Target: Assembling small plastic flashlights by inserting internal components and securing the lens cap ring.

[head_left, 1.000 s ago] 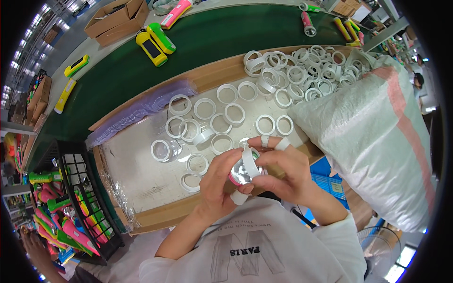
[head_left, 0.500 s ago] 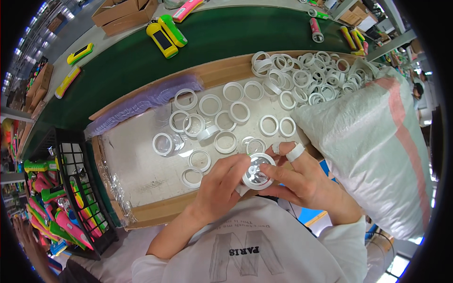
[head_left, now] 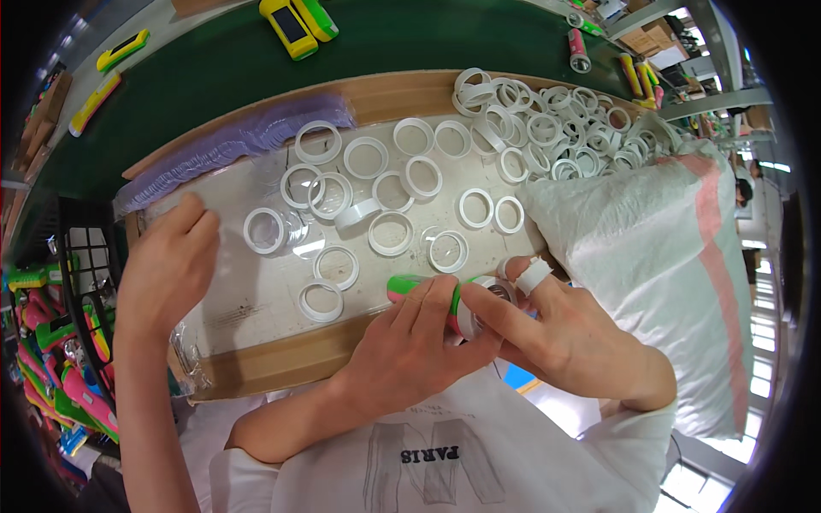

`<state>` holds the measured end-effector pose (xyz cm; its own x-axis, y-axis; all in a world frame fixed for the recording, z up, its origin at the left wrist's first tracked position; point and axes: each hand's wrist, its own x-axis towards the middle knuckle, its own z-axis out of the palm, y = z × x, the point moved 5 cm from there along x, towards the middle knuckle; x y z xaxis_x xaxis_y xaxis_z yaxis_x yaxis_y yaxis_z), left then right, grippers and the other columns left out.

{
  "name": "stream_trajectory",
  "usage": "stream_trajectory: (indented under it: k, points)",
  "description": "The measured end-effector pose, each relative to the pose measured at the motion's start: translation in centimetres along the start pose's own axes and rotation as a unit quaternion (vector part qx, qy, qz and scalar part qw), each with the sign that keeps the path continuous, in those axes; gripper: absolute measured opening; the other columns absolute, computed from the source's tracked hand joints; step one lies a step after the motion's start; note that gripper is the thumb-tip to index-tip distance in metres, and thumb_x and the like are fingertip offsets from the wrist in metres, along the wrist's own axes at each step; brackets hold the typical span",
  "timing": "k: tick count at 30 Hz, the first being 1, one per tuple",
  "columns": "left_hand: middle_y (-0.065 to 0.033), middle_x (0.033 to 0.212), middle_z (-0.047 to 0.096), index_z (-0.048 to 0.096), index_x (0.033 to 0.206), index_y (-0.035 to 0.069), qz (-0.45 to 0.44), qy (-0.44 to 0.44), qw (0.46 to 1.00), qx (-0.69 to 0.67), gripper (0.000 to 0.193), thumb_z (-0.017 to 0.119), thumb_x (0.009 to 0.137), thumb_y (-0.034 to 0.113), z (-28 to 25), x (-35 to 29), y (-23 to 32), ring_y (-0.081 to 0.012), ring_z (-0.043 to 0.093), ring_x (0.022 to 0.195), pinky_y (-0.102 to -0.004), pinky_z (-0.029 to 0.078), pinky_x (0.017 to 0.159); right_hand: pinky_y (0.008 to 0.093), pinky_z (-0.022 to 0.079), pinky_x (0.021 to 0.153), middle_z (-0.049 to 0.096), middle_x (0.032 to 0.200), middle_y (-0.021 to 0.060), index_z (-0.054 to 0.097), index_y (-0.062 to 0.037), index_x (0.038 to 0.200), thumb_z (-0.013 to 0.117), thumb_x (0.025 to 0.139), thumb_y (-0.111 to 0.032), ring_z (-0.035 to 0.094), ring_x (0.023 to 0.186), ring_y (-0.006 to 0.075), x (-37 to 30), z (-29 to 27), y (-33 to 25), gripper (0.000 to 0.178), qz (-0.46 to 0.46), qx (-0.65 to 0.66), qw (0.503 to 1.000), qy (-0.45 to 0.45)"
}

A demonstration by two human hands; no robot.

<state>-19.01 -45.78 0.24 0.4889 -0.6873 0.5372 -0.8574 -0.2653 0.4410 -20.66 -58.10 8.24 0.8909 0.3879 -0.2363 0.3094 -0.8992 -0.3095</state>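
Observation:
My left hand (head_left: 416, 338) is wrapped around a green and pink flashlight (head_left: 400, 288) just above the front edge of a shallow cardboard tray (head_left: 282, 366). The flashlight lies on its side, its green end pointing left. At its head, my right hand (head_left: 552, 338) grips with thumb and fingers, hiding most of that end. White bands (head_left: 535, 275) circle two fingers of the right hand. Beyond both hands, loose white plastic rings (head_left: 449, 251) are spread across the tray, some beside or overlapping thin clear discs.
Another person's hand (head_left: 175, 261) reaches over the tray's left end, near a row of purple-tinted discs (head_left: 239, 141). White rings are heaped at the far right (head_left: 564, 128). A white woven sack (head_left: 641, 222) bulges at right. A black crate (head_left: 85, 282) of flashlights stands left.
The flashlight has tipped from lens facing up to lying sideways, with its green body showing. Another person's arm has come in from the left. My view has shifted slightly.

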Motion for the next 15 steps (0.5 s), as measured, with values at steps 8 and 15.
stream_trajectory:
  k: [8,15]
  points:
    - [-0.0183,0.103,0.058,0.059,0.091,0.016,-0.008,-0.01,0.995,-0.101,0.019,0.066,0.074,0.015,0.4,1.0,0.3,-0.0282,0.063,0.093,-0.0342,0.055,0.08,0.0318,0.05,0.051,0.057,0.1,0.0149,0.056,-0.0062,0.121,0.075,0.076,-0.021,0.06,0.067,0.0214,-1.0,1.3,1.1,0.051,-0.062,-0.057,0.996,0.032]
    - [-0.0154,0.102,0.058,0.064,0.098,0.022,-0.004,0.015,0.999,-0.051,0.029,0.069,0.07,0.014,0.7,1.0,0.4,-0.0257,0.063,0.09,-0.0309,0.054,0.071,0.0322,0.048,0.051,0.06,0.094,0.0096,0.054,0.0034,0.118,0.079,0.071,-0.034,0.062,0.072,0.0209,-0.3,-0.2,1.6,0.065,-0.089,-0.089,0.992,0.017]
